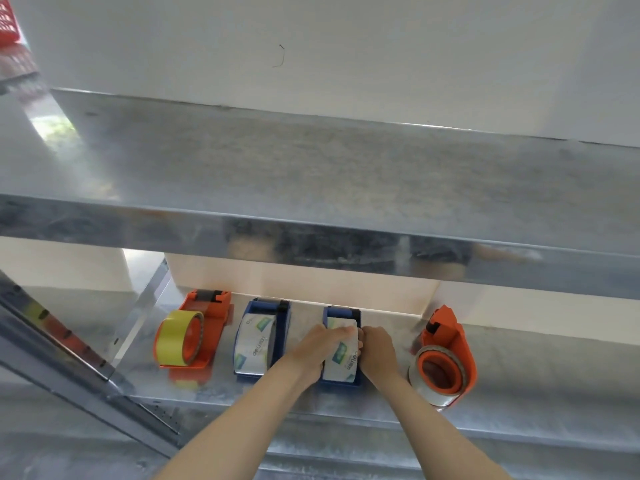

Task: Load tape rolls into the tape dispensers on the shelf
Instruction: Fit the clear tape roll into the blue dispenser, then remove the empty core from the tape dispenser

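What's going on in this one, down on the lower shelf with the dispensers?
A person has both hands on a white printed tape roll sitting in the right blue dispenser on the lower metal shelf. The left hand grips it from the left, the right hand from the right. The left orange dispenser, the left blue dispenser and the right orange dispenser each already carry a roll.

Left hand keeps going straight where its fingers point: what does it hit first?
The left hand rests on the printed tape roll in the right-hand blue dispenser. Straight on, it would likely meet that dispenser's far end, then the white wall, though depth is unclear.
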